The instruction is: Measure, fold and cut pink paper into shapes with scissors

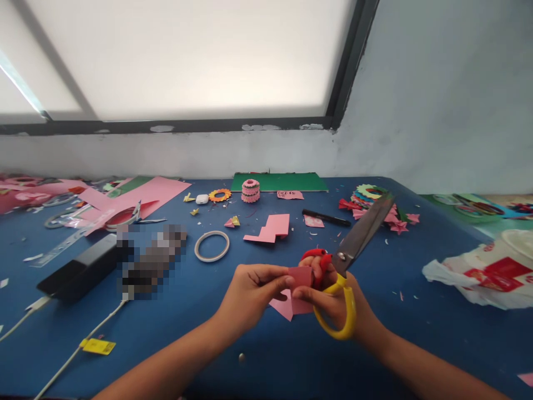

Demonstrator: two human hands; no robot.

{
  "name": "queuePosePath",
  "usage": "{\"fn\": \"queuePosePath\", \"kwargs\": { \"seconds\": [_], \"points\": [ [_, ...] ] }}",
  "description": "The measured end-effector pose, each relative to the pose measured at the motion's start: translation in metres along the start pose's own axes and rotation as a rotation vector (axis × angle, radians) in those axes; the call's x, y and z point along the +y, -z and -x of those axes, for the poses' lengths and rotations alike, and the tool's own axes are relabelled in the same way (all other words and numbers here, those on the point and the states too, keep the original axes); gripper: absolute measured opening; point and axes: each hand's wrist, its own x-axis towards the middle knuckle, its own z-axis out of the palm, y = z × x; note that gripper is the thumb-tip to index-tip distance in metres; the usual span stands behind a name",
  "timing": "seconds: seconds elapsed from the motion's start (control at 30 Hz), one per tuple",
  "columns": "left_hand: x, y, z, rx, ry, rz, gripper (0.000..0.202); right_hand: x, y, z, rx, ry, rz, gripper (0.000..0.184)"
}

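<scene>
My left hand (254, 291) pinches a small folded piece of pink paper (300, 276) between thumb and fingers. Against the same paper rests the thumb of my right hand (335, 303), whose fingers are hooked through the handles of a pair of scissors (342, 272). One handle is red, the other yellow, and the dark blades point up and away to the right with nothing between them. Below the hands lies another pink paper piece (283, 307), partly covered by them. Just beyond, a cut pink sheet (272, 228) rests on the table.
On the blue table (375, 361) lie a tape roll (212, 246), a black pen (326, 218) and a stacked pink paper ring (250, 191). Paper flowers (397, 219) are at the back right. A plastic bag (487, 272) stands right; a black box (83, 266) and cables sit left.
</scene>
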Motion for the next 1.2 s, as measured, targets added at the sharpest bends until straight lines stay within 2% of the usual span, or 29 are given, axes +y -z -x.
{"fn": "queuePosePath", "kwargs": {
  "seconds": [0.3, 0.7, 0.8, 0.87, 1.0, 1.2],
  "points": [
    [-0.001, 0.002, 0.000, 0.001, -0.003, -0.008, 0.020, 0.002, 0.004, 0.000, 0.048, -0.030, -0.114, 0.034],
    [-0.003, 0.003, 0.000, -0.013, 0.024, 0.005, 0.023, -0.001, 0.005, 0.000, 0.065, -0.020, -0.051, 0.033],
    [-0.004, 0.002, 0.002, 0.026, -0.034, -0.046, 0.033, -0.002, 0.004, 0.000, 0.061, -0.012, -0.067, 0.033],
    [-0.005, 0.002, 0.004, 0.064, -0.118, -0.138, 0.036, -0.003, 0.004, -0.001, 0.052, -0.011, -0.085, 0.033],
    [-0.006, 0.003, 0.007, 0.113, -0.285, -0.345, 0.020, -0.005, 0.002, -0.001, 0.027, -0.008, -0.080, 0.033],
    [-0.010, 0.002, 0.007, 0.117, -0.310, -0.367, 0.018, -0.005, 0.003, 0.000, 0.007, -0.002, -0.082, 0.033]
  ]
}}
